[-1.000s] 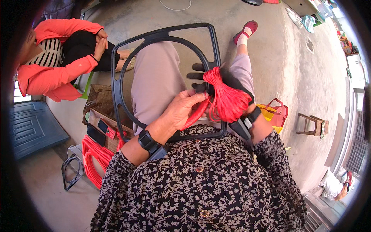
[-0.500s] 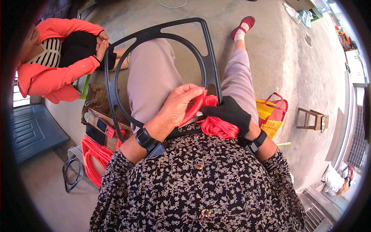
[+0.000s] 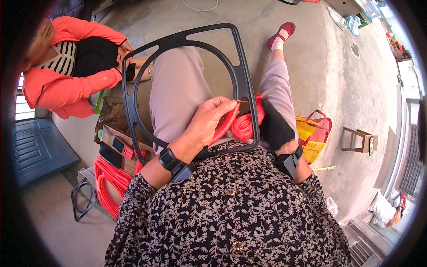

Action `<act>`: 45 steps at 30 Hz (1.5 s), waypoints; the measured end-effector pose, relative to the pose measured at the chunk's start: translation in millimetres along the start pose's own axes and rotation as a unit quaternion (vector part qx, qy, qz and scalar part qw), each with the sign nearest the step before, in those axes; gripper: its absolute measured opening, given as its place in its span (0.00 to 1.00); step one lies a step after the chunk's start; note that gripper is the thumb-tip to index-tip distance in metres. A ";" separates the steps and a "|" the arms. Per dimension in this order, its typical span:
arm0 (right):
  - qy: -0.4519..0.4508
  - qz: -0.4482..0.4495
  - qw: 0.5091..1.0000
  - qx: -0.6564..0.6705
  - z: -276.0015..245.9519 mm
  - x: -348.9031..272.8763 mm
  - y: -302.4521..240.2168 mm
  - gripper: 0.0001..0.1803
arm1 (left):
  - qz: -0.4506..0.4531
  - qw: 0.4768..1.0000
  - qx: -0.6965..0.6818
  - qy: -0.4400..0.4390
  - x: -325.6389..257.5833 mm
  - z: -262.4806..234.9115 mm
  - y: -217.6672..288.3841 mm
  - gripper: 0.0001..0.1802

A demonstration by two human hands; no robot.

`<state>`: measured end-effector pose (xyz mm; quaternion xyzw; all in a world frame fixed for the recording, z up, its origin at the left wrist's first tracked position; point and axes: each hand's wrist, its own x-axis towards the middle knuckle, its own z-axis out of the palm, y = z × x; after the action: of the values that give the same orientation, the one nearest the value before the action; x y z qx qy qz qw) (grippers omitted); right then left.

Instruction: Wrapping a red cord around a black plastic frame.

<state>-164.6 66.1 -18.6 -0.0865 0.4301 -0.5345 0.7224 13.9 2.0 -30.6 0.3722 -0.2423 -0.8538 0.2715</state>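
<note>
A black frame with a large round opening rests over my lap, tilted up. Red cord is wound tightly around the lower right part of its inner ring, forming a wrapped section. My bare left hand pinches the upper end of this winding between thumb and fingers. From there a thin red strand runs right toward the frame's side bar. A hank of red cord passes behind that bar to my right hand, which wears a black glove and is closed around the hank; its fingertips are mostly hidden.
To the left, a person in a coral jacket sits with hands together. Coils of red cord, a phone and a black loop-shaped frame are at lower left. At right are a yellow-and-red bag and a wooden stool.
My right hand has moved right and outward beyond the frame's side bar, drawing the red hank with it behind the bar. My left hand keeps its pinch on the winding.
</note>
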 end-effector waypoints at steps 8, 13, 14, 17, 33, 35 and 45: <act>-0.153 0.019 0.984 0.093 -84.4 -11.0 -34.2 0.19 | -0.023 0.999 -0.028 -0.034 4.3 0.4 3.3 0.10; -0.032 -0.012 0.781 -0.623 -71.6 -26.7 -62.2 0.23 | -0.050 0.998 -0.020 -0.019 4.6 7.0 9.9 0.10; -0.001 -0.031 0.661 -0.750 -67.2 -29.5 -64.5 0.22 | -0.049 0.999 -0.014 -0.014 3.9 6.9 11.7 0.09; 0.104 -0.059 0.569 -0.814 -80.3 -22.9 -58.3 0.25 | -0.043 0.999 0.009 -0.003 3.5 7.2 19.4 0.09; 0.186 -0.340 0.824 -0.412 -75.9 48.7 -58.8 0.14 | -0.039 0.999 0.003 -0.038 1.8 4.3 4.3 0.12; 0.105 -0.303 0.888 -0.329 -55.9 73.4 -48.4 0.16 | -0.066 0.996 -0.017 -0.064 0.9 7.0 4.2 0.12; -0.234 -0.038 0.958 -0.163 22.6 57.1 -30.1 0.20 | -0.140 0.978 -0.100 -0.117 -0.2 -1.4 -2.0 0.19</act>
<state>-166.2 -2.3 -17.3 -0.3423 0.3266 -0.4491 0.7580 14.6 3.3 -32.6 0.2712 -0.1313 -0.9409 0.1546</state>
